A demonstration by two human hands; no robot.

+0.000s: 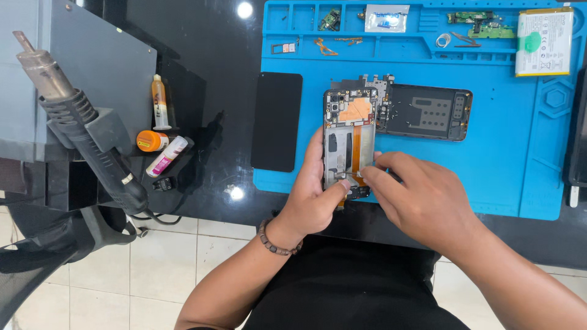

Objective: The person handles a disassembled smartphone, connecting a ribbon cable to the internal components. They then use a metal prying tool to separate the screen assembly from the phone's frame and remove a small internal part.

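our dark glass tabletop (202, 61) carries a blue repair mat (520, 153). over its near edge our left hand (312, 205) has its fingers clamped on the opened phone frame (348, 143), back cover off, orange flex cable bare. our right hand (422, 198) has fingers pinched together at the frame's lower end; reassembly looks unfinished to us. still loose: the black back cover (431, 112) touching the frame, the battery (544, 41), small circuit boards (483, 24). the hot-air gun (73, 116) stands well apart.
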